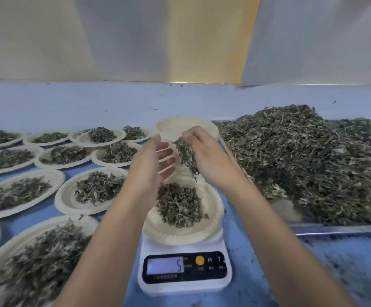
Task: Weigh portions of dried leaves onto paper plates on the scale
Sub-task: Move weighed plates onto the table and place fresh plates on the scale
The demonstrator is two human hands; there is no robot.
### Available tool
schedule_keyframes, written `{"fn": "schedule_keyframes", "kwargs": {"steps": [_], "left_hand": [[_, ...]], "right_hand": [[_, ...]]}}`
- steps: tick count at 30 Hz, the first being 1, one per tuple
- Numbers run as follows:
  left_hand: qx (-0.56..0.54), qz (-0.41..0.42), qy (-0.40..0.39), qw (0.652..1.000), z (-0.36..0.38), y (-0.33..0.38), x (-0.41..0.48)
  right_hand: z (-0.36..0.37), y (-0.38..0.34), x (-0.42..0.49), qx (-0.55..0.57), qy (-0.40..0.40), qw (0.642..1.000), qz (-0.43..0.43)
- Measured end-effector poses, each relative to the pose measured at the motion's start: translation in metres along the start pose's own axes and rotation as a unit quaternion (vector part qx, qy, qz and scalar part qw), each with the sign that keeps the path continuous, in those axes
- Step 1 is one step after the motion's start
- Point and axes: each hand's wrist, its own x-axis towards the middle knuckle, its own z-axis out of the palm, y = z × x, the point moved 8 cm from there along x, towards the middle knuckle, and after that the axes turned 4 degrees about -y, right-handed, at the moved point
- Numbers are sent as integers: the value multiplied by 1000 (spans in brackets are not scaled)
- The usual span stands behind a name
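A white digital scale (184, 269) stands in front of me and its display reads 5. On it rests a paper plate (211, 220) with a small heap of dried leaves (179, 206). Above the plate my right hand (208, 156) grips a bunch of dried leaves (186, 156) that hangs down from its fingers. My left hand (151, 162) is held beside the bunch, palm facing it, fingers straight and holding nothing.
A metal tray (335, 228) on the right carries a big pile of dried leaves (313, 160). A stack of bare paper plates (175, 127) stands behind my hands. Several filled plates (65, 193) cover the blue table on the left.
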Motion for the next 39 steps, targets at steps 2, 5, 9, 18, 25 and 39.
{"fn": "schedule_keyframes", "kwargs": {"steps": [2, 5, 9, 18, 25, 39], "left_hand": [[-37, -15, -11, 999, -3, -3, -1], [-62, -22, -33, 997, 2, -4, -1], [-95, -36, -20, 995, 12, -8, -2], [-88, -26, 13, 996, 5, -12, 3], [-67, -17, -8, 998, 2, -12, 7], [-103, 10, 46, 994, -33, -4, 25]], "right_hand": [[15, -5, -3, -35, -23, 999, -27], [26, -11, -6, -105, -37, 992, -63], [35, -8, -7, -153, -39, 984, -86], [35, -7, -13, -125, 20, 988, -90], [27, -4, -14, -133, 51, 987, -75], [29, 19, -10, -200, -78, 976, 28]]}}
